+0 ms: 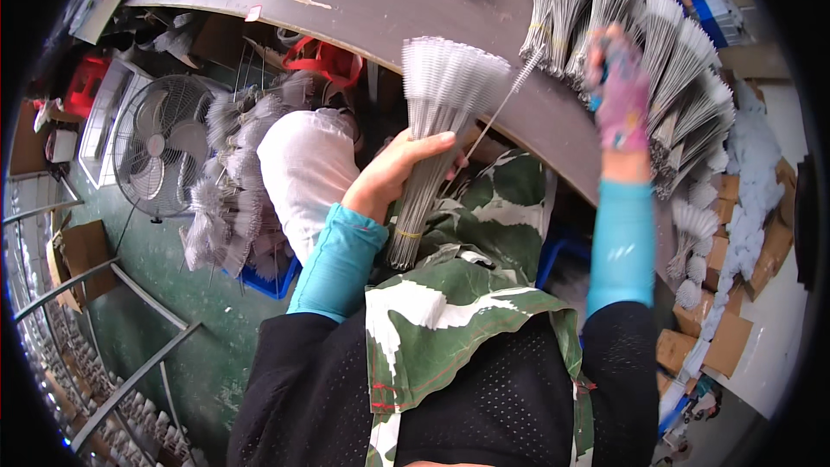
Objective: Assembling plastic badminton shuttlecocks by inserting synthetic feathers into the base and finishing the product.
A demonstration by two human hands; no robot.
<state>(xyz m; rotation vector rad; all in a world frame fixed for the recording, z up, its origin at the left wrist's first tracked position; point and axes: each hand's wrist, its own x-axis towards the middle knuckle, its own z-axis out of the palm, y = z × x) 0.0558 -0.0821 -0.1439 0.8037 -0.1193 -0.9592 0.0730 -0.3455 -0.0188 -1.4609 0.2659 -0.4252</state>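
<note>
Left hand [393, 175] grips a bundle of wire brushes [437, 121] | gloved right hand [621, 91] — blurred — pinches a single brush [510, 93] | brush stacks [657, 43] crowd the surface [389, 9]

We had the left hand [393, 175] bare, raised in front of the chest, fingers curled closed in a firm grip, thumb across the top. Left forearm came up from the lower edge in a teal sleeve, elbow bent. Right hand [620, 91] was gloved in pink and purple, motion-blurred, lifted higher and farther out, fingers pinched. Right forearm stood nearly vertical, teal sleeve too.
</note>
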